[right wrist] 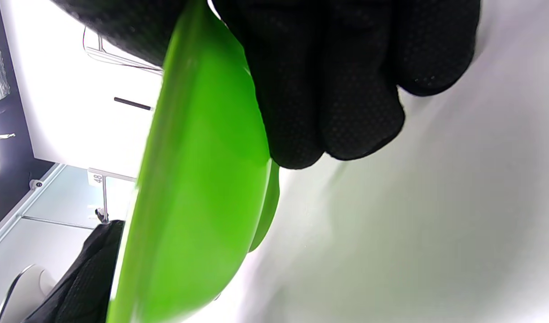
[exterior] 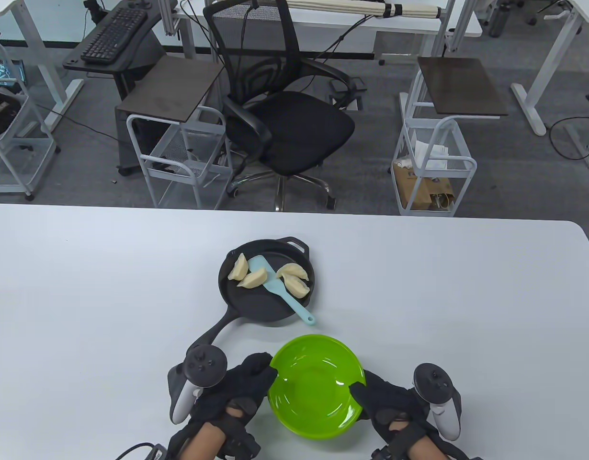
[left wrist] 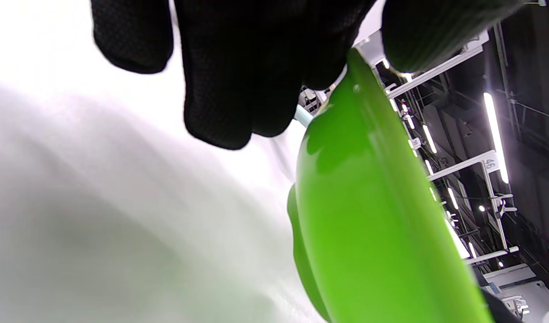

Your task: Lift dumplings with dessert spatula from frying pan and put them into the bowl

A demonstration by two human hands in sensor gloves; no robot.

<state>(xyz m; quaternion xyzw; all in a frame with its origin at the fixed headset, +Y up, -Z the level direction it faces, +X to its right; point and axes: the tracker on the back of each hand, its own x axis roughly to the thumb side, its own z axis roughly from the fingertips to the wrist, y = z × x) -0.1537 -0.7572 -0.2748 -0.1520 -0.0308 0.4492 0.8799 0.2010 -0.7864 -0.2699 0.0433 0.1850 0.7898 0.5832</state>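
White tabletop (exterior: 107, 287) is carrying everything in play as a person in black sensor gloves is working from its near edge. Farther back at the centre, a black frying pan (exterior: 256, 306) is sitting with its long handle angling toward the left hand, and four pale dumplings (exterior: 249, 278) are lying inside it, two on each side of the spatula. Nearest the person, the green bowl (exterior: 316, 383) is empty and is being held at both sides: the left hand (exterior: 242, 383) is gripping the left rim, thumb over the lip and fingers (left wrist: 238, 89) curled under the outer wall, while the right hand (exterior: 385, 397) is gripping the right rim the same way, its fingers (right wrist: 341, 112) wrapped beneath. Whether the bowl is resting on the table or just clear of it is hard to tell from the wrist views. A light blue spatula (exterior: 280, 285) is lying untouched across the pan, blade among the dumplings and handle poking out over the near rim toward the bowl.

No dumpling is in the bowl yet, so the job appears to be at its opening step: placing the bowl close to the pan. The next move likely calls for one hand to let go of the rim, reach for the spatula's handle and slide the blade flat under a dumpling.
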